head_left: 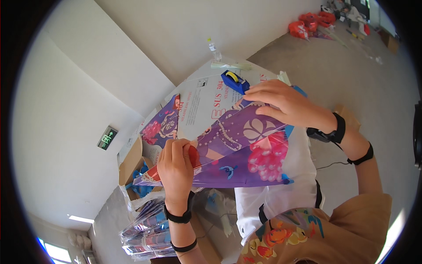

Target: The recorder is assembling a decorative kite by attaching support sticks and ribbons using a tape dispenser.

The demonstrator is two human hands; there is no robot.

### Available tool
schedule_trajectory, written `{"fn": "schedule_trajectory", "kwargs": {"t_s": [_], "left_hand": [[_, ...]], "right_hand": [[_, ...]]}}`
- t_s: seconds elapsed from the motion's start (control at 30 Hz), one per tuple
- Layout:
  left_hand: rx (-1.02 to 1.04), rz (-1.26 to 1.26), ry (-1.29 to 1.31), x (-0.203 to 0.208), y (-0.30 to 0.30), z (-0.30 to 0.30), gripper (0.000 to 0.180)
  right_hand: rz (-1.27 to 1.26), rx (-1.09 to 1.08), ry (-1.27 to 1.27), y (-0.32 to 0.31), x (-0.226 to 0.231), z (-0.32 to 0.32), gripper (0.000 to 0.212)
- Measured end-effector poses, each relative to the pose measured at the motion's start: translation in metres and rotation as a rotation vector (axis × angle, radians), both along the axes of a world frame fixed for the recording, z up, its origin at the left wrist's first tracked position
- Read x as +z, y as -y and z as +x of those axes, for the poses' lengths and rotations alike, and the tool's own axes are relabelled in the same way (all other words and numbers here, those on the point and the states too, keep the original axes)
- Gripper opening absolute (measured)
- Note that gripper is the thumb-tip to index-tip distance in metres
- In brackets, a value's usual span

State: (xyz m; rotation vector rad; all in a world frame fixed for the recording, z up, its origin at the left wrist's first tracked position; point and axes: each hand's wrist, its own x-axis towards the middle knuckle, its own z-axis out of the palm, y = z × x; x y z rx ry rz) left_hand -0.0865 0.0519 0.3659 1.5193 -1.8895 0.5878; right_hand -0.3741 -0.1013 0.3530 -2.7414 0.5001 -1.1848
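A purple printed sheet (228,169), thin and kite-like, stretches across the near side of the table and over my lap. It shows pink bead clusters and has small blue pieces at its right corners. My left hand (175,165) is closed on the sheet's left part, fingers curled and pressed together. Over its upper right part, my right hand (285,102) lies with fingers stretched out, the tips at the upper edge. Just beyond those fingertips stands a blue tape dispenser (235,82) with a yellow roll. The undersides of both hands are hidden.
Another purple printed piece (165,121) lies at the table's left. Below it, a cardboard box (131,163) holds blue parts. Thin pale rods (231,65) and a clear bottle (214,49) stand at the far end. Wrapped bundles (147,233) sit lower left; red bags (301,29) lie on the floor.
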Motion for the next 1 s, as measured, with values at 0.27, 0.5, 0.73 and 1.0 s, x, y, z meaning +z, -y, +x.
{"fn": "schedule_trajectory", "kwargs": {"t_s": [0.27,0.5,0.73,1.0], "left_hand": [[0.055,-0.049,-0.075,0.025,-0.006,0.018,0.018],[0.105,0.208,-0.467,0.032,-0.025,0.080,0.030],[-0.049,0.052,-0.155,0.028,0.017,0.076,0.026],[-0.222,0.114,-0.293,0.008,0.061,0.063,0.017]], "right_hand": [[-0.004,0.034,0.072,0.030,0.030,0.036,0.011],[-0.002,0.014,0.052,0.066,0.042,0.024,0.009],[-0.003,0.020,0.062,0.072,0.041,0.037,0.007],[-0.075,-0.101,0.091,0.068,0.024,0.041,0.007]]}}
